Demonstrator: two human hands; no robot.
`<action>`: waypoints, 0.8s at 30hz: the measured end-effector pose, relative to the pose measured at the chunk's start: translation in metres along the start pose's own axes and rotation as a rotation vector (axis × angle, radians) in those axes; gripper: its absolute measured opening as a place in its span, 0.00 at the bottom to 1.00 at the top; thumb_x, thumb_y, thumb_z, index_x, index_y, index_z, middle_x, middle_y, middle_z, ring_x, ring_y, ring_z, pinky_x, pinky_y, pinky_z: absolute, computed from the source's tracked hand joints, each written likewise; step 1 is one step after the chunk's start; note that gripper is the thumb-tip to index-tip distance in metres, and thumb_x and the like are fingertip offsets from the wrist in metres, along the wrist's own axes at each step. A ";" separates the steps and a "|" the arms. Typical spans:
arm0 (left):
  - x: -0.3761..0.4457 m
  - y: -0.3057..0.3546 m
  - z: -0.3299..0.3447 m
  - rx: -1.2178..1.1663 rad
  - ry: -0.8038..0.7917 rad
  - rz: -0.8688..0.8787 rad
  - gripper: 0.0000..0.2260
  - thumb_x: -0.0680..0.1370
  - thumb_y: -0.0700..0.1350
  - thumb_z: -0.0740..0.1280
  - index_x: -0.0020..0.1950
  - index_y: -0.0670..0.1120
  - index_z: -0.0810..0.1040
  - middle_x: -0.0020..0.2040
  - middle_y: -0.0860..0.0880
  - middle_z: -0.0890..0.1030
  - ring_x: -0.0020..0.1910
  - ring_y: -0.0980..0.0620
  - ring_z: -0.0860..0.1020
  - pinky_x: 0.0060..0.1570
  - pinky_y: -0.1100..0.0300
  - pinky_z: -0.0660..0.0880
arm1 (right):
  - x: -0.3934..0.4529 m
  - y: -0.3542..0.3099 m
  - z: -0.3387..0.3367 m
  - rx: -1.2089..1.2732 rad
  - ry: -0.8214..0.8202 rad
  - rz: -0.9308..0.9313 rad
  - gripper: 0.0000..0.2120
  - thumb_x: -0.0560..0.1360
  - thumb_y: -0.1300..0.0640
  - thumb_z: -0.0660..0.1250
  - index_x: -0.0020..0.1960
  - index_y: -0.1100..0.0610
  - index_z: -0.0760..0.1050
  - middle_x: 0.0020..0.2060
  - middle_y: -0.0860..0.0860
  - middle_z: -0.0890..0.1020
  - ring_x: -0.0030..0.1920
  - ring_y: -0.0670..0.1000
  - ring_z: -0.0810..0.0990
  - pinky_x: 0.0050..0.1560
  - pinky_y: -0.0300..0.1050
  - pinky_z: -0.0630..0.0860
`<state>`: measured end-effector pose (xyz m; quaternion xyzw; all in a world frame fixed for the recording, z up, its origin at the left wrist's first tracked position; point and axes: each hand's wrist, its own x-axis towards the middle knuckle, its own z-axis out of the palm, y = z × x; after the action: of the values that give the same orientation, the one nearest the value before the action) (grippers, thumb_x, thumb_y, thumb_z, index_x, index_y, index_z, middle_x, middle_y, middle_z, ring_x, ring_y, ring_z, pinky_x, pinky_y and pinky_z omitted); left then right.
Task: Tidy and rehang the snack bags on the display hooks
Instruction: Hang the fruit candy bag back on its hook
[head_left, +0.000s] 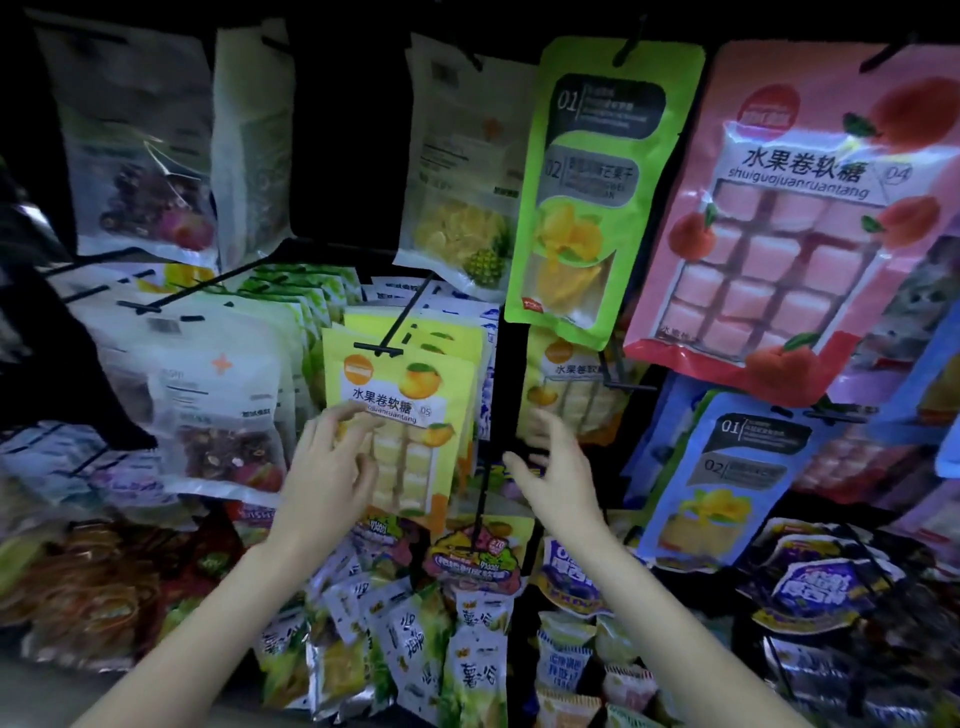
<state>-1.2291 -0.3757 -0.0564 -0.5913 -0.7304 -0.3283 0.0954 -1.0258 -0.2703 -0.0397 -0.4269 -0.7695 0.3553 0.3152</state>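
Note:
A yellow fruit-candy bag (410, 415) hangs at the front of a stack on a black display hook (395, 325) in the middle of the rack. My left hand (330, 467) lies on the bag's lower left face, fingers spread and lightly bent over it. My right hand (558, 475) hovers just right of that stack, fingers relaxed, holding nothing. Behind it hangs another yellow candy bag (571, 384).
Above hang a green mango bag (587, 192), a large pink candy bag (779, 228) and a pineapple bag (462, 171). A blue mango bag (727, 478) hangs at the right, white fruit bags (218, 395) at the left. Small snack packs (467, 649) crowd the lower rows.

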 end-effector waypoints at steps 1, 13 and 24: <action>0.000 -0.004 -0.003 -0.025 0.007 -0.077 0.15 0.74 0.38 0.61 0.60 0.41 0.76 0.61 0.40 0.72 0.60 0.41 0.70 0.56 0.42 0.72 | 0.005 -0.011 0.007 0.050 -0.021 -0.027 0.25 0.76 0.56 0.67 0.70 0.54 0.62 0.61 0.47 0.70 0.60 0.44 0.70 0.62 0.40 0.69; -0.008 -0.017 -0.021 -0.156 -0.014 -0.239 0.25 0.76 0.38 0.65 0.72 0.42 0.63 0.68 0.43 0.67 0.66 0.45 0.68 0.61 0.55 0.66 | 0.038 -0.058 0.036 0.133 0.026 0.010 0.16 0.76 0.54 0.66 0.34 0.56 0.64 0.32 0.49 0.67 0.33 0.47 0.64 0.31 0.37 0.58; -0.009 -0.014 -0.033 -0.286 0.010 -0.292 0.23 0.78 0.39 0.62 0.73 0.45 0.61 0.61 0.39 0.71 0.56 0.47 0.73 0.49 0.59 0.67 | 0.034 -0.071 0.035 0.023 0.140 -0.063 0.14 0.76 0.57 0.66 0.34 0.56 0.67 0.29 0.48 0.72 0.34 0.51 0.71 0.36 0.43 0.66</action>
<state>-1.2478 -0.4037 -0.0409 -0.4851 -0.7537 -0.4421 -0.0343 -1.0992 -0.2778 0.0049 -0.4227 -0.7543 0.3235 0.3842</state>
